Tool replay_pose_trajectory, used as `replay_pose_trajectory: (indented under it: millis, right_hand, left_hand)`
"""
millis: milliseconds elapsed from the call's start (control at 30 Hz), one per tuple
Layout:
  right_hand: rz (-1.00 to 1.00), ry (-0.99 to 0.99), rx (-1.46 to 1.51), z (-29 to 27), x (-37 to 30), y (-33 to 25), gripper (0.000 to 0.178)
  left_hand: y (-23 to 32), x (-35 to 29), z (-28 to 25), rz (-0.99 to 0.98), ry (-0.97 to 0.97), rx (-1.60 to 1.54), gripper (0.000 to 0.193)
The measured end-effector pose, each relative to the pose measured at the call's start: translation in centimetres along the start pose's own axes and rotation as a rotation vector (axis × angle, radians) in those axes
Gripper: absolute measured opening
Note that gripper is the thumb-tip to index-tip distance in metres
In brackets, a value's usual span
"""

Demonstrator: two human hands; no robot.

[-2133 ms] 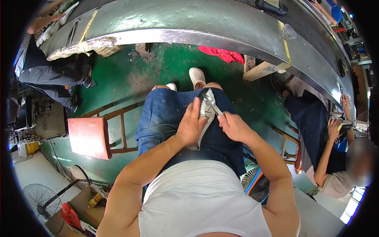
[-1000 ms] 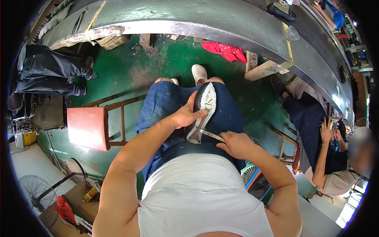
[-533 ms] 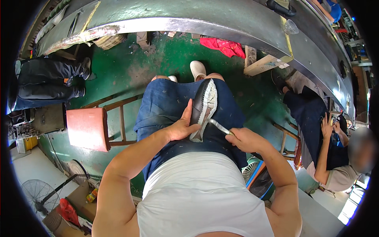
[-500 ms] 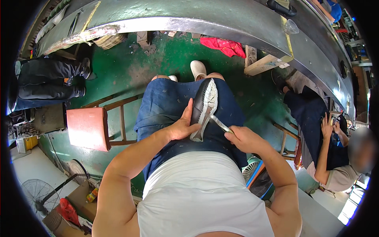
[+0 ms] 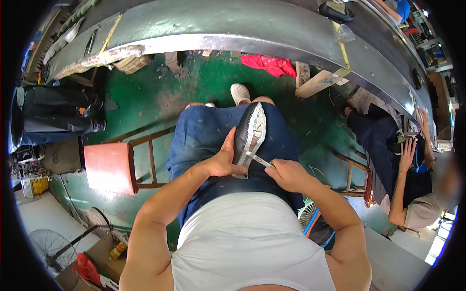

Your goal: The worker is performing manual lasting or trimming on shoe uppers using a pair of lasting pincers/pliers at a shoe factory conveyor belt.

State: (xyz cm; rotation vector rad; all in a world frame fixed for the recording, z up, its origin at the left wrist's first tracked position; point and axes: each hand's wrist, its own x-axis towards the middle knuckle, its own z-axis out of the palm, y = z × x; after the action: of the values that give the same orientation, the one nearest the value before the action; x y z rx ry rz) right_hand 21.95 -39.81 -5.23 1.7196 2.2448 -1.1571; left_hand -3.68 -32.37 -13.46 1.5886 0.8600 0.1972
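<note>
A black shoe upper (image 5: 241,137) lies bottom side up across my lap on blue shorts (image 5: 199,128). Pleated whitish edging is folded over its rim, around a greyish-brown sole area. My left hand (image 5: 224,162) grips its left side near the lower end, thumb across the underside. In my right hand (image 5: 290,175), fingers closed, is a slim, pale metal hand tool (image 5: 260,159); its exact kind is unclear. The tip of that tool meets the underside near my left thumb. My fist hides the rear of the handle.
A long grey workbench (image 5: 194,24) curves across the front, with a dark shoe (image 5: 336,11) on it. To my left stands a stool with a reddish seat (image 5: 109,167). At right a seated person (image 5: 412,194) handles a shoe. A fan (image 5: 51,247) stands lower left.
My right hand and the tool have shifted left, bringing the tip closer to my left thumb. The shoe upper stays in my left hand, slightly lower in view.
</note>
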Motion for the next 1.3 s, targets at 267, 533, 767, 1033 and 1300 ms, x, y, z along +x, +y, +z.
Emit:
replay_pose_trajectory:
  millis: [267,533,767,1033,1300]
  right_hand:
    - [0.139,0.242,0.486,3.7,-2.1,3.0,0.044]
    - [0.05,0.291,-0.114,2.7,-4.4,0.6,0.042]
    - [-0.092,0.532,0.132,-2.5,-2.0,0.5,0.048]
    - [-0.198,0.463,0.555,-15.1,6.2,-1.9,0.093]
    - [-0.144,0.559,1.423,-26.8,14.1,0.7,0.065]
  left_hand:
    - [0.4,5.3,-0.7,-0.046,0.303,-0.398,0.06]
    - [11.9,3.3,-9.0,0.237,0.027,-1.377,0.06]
    - [11.4,6.9,-9.0,0.138,0.177,-1.276,0.083]
    - [13.9,14.5,-12.5,0.204,-0.118,-1.407,0.084]
    - [20.1,22.1,-18.1,0.277,0.246,-0.863,0.071]
